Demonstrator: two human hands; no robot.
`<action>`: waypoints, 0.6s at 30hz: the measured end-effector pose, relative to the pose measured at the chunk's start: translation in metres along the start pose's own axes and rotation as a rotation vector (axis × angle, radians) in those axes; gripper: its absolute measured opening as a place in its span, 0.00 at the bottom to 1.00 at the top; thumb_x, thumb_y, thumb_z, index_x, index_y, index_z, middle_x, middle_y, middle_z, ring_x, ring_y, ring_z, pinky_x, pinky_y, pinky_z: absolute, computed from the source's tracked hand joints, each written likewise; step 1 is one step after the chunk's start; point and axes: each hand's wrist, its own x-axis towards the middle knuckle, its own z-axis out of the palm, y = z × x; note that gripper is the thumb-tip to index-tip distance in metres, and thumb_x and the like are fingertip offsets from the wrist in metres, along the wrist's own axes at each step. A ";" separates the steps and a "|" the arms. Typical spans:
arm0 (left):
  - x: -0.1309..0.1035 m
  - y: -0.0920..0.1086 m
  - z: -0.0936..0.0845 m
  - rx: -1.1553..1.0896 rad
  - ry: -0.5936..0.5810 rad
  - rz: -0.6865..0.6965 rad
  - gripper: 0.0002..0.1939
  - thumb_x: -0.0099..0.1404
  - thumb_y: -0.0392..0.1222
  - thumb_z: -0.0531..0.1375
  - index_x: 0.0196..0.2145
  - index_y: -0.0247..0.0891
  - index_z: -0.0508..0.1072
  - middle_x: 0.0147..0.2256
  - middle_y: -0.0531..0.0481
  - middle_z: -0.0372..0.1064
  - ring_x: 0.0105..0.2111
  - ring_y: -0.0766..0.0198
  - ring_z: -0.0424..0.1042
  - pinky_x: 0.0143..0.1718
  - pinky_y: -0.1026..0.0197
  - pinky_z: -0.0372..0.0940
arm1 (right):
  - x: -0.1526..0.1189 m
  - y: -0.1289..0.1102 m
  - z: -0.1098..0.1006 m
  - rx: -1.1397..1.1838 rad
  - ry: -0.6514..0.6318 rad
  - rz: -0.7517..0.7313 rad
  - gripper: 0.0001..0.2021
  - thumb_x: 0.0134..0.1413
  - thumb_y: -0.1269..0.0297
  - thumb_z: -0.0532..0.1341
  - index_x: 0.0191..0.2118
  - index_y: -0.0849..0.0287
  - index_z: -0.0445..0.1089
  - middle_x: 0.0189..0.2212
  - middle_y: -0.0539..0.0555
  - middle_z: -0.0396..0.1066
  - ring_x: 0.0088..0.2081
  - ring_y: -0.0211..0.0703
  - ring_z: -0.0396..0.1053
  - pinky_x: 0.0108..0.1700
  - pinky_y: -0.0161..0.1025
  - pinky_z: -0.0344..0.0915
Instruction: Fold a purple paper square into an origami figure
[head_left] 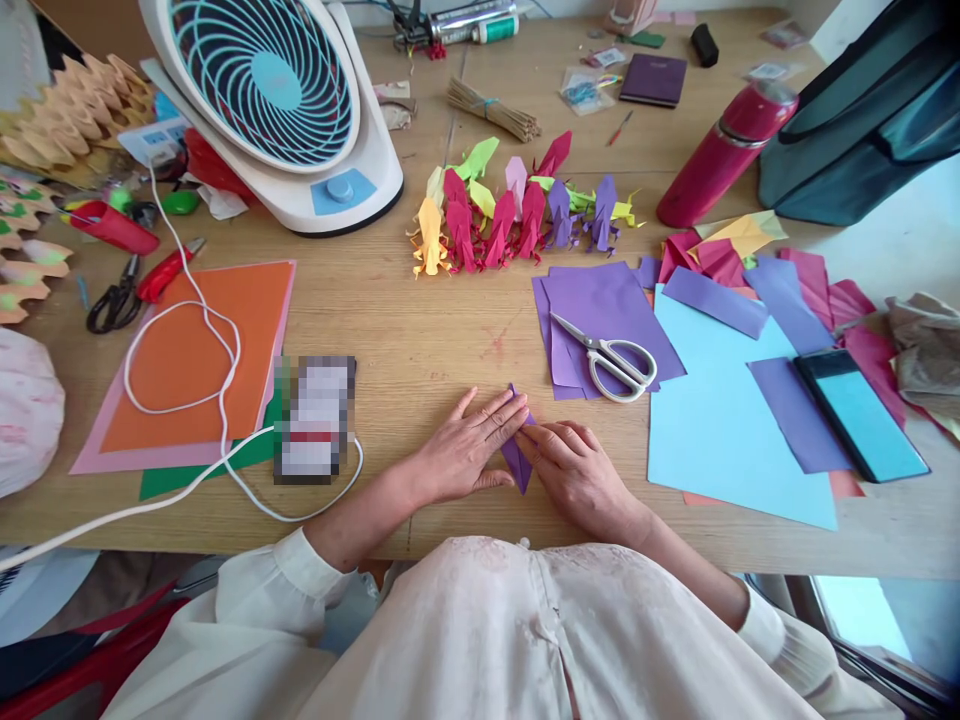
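A small folded piece of purple paper (516,462), narrow and diamond-shaped, lies on the wooden table between my hands. My left hand (472,445) rests flat across its upper part, fingers stretched out and thumb apart. At its right edge is my right hand (574,465), fingers curled together with the fingertips pressed against the paper. Part of the paper is hidden under my left fingers. Beyond my right hand, white-handled scissors (621,372) lie on purple sheets (600,290). Several folded paper figures (499,230) in yellow, red, green and purple stand further back.
A white fan (300,190) stands at the back left. A phone (315,420) and white cable (225,400) lie left, by orange paper (187,360). On the right are light blue paper (705,440), another phone (862,415), a red flask (727,150) and a dark bag (847,130).
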 end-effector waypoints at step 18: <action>0.002 -0.011 -0.001 -0.034 0.064 -0.058 0.36 0.70 0.65 0.49 0.69 0.45 0.56 0.71 0.42 0.47 0.71 0.41 0.42 0.66 0.27 0.33 | -0.001 0.003 0.004 0.036 0.064 -0.054 0.19 0.67 0.77 0.52 0.60 0.68 0.66 0.53 0.63 0.74 0.51 0.49 0.70 0.57 0.51 0.63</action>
